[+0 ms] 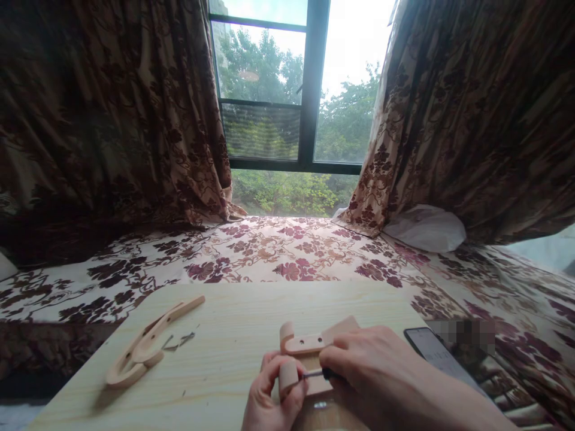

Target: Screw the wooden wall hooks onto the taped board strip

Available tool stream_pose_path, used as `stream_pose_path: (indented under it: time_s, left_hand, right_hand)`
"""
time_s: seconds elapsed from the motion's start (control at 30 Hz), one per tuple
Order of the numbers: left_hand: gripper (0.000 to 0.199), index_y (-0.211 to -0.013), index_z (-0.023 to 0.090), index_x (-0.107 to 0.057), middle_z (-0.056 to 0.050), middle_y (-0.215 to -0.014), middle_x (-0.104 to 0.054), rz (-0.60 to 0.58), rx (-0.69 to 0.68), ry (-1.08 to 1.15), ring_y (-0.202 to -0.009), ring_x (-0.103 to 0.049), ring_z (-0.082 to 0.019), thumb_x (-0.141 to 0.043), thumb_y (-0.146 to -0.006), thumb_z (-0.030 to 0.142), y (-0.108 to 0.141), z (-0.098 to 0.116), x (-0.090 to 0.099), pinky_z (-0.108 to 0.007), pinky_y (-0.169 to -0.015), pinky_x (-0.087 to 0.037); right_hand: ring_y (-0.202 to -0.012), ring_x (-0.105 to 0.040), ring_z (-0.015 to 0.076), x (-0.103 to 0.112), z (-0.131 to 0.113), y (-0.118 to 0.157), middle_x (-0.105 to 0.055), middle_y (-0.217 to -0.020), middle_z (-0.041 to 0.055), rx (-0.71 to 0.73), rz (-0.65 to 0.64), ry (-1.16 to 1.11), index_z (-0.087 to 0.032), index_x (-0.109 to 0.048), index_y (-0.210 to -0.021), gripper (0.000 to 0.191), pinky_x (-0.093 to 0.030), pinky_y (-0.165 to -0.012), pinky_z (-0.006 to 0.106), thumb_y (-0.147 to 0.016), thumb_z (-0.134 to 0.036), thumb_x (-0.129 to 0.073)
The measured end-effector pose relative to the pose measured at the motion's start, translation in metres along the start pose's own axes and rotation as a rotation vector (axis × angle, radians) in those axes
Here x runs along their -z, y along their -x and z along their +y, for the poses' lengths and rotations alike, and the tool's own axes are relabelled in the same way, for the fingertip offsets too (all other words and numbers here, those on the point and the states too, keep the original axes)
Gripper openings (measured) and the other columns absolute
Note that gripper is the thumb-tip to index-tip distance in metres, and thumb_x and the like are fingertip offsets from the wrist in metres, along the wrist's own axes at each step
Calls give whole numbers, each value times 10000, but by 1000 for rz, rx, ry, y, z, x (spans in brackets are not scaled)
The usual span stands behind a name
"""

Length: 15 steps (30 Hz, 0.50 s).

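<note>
My left hand is closed around a pale wooden part with a rounded end block, near the front of the table. In my right hand is a screwdriver, its dark handle mostly covered by my fingers. The thin metal shaft points left, its tip at the wooden part beside my left fingers; I cannot make out a screw there. Just behind lies a similar wooden piece with two dark holes and a rounded end. A brown wooden surface shows beneath my hands.
Curved wooden pieces lie at the left of the pale wooden table, with several small screws beside them. A phone rests at the right edge. Beyond are a floral cloth, curtains and a window.
</note>
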State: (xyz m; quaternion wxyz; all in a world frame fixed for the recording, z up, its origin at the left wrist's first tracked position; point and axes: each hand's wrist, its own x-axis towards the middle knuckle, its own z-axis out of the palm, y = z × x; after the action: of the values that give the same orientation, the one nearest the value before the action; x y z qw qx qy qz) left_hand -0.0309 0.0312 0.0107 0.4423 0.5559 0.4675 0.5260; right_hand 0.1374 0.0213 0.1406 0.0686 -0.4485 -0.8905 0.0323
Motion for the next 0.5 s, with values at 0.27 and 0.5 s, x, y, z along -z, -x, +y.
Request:
stream_pose_path:
  time_s: [0.27,0.5]
  left_hand:
    - [255,-709,211,-624,-25,-841,-576,-53,30,-6,-848,-540,-187,-655,-716,464,1,4,2,-318,-826,-447]
    - [253,-715,203,-619,-23,-851,-570,-79,49,-4,-863,-545,-184,-657,-716,454,0,2,2,-305,-823,-447]
  right_hand:
    - [-566,-440,140,4,1,1,-596,-692,-11,66,11,17,-215,-555,-746,83,-189,-506,291,-752,-132,-558]
    - [-538,-356,131,17,-2,-8,-557,-687,-17,150,-53,7,-203,-564,-744,137,-195,-504,302,-827,-125,-488]
